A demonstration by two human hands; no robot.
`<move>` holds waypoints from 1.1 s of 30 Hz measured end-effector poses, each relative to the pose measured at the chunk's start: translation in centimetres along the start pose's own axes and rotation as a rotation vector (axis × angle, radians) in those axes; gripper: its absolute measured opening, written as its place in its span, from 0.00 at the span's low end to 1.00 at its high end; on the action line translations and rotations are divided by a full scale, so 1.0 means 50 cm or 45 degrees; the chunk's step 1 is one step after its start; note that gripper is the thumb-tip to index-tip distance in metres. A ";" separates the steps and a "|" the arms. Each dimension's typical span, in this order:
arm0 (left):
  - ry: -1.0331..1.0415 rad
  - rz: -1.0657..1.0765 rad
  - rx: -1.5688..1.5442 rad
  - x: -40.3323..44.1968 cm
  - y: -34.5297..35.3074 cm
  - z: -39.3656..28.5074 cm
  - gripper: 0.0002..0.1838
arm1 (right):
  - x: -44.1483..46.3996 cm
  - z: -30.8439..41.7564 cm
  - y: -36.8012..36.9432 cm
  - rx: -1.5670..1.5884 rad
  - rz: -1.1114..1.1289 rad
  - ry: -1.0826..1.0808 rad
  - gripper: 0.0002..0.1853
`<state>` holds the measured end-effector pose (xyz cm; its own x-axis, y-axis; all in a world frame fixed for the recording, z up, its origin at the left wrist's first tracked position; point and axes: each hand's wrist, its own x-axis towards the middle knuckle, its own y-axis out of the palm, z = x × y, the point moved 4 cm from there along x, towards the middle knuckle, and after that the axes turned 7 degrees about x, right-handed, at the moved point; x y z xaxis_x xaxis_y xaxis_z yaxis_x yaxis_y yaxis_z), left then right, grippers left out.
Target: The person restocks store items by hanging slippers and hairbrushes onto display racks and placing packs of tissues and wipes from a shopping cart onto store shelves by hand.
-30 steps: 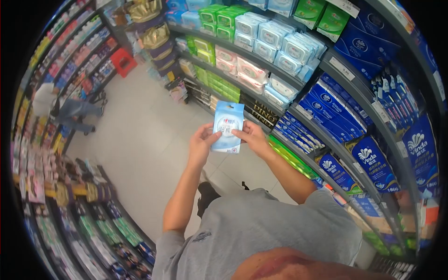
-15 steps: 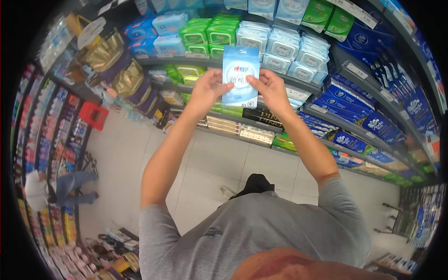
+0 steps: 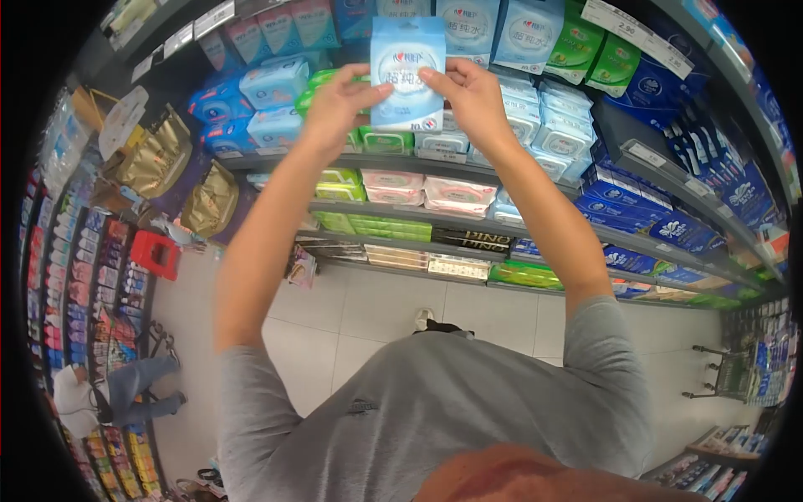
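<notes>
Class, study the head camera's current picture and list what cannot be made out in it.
All in the head view:
- Back of the light blue packet: faces away.
- Fingertips of the left hand and right hand: behind the packet.
- Parts of the green packs: covered by packet and left hand.
- Wearer's second shoe: not visible, probably under the gray T-shirt.
- Labels on the far-left bottles: too small.

The packet [image 3: 407,92] at twelve o'clock is light blue with a white ring and a red mark; the wrappers [image 3: 577,42] at one o'clock are green. Gold bags [image 3: 155,159] shine at ten, a red basket [image 3: 155,255] at nine. The shirt [image 3: 493,402] at six is grey with a small dark print.
</notes>
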<state>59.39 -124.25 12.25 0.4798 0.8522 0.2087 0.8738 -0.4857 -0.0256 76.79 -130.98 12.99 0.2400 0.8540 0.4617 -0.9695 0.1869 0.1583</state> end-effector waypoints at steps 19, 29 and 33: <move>0.355 0.204 0.064 0.179 -0.068 -0.051 0.29 | 0.141 0.025 0.046 -0.198 -0.182 -0.141 0.22; 0.371 0.251 -0.042 0.238 -0.069 -0.008 0.31 | 0.181 -0.019 0.028 -0.192 -0.190 -0.267 0.21; 0.383 0.192 -0.002 0.259 -0.067 0.005 0.25 | 0.191 -0.024 0.030 -0.293 -0.259 -0.262 0.23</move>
<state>62.71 -111.55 14.78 0.5585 0.6754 0.4816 0.7946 -0.6023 -0.0767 77.57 -121.93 16.59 0.4112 0.6768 0.6107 -0.8809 0.4673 0.0753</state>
